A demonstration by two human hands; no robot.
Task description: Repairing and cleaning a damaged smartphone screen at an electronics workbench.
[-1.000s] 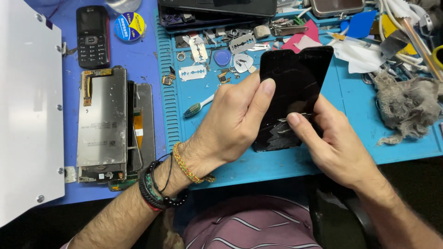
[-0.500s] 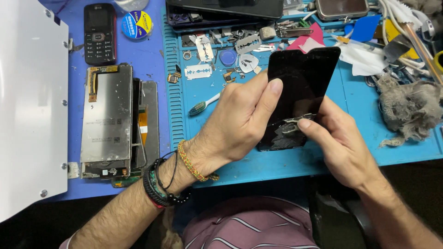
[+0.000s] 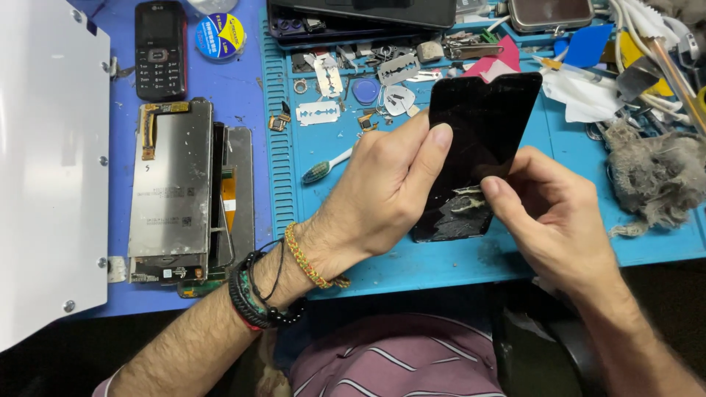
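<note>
Over the blue tabletop [image 3: 382, 265] and its lighter blue work mat [image 3: 662, 242] we hold a black phone screen panel [image 3: 485, 125], tilted and raised off the mat between our hands. The left hand [image 3: 382, 191] clasps the panel's left edge, thumb laid flat on the glass, while the right hand [image 3: 548, 213] pinches at a whitish patch of film or adhesive residue [image 3: 463, 209] near the panel's lower end. To do this well, we judge that we should brace the panel firmly with the left hand so it does not flex, and draw the residue away low and slowly, close to the surface, so it comes off in one piece. The razor blades [image 3: 318, 112] and toothbrush [image 3: 327, 167] lie near.
</note>
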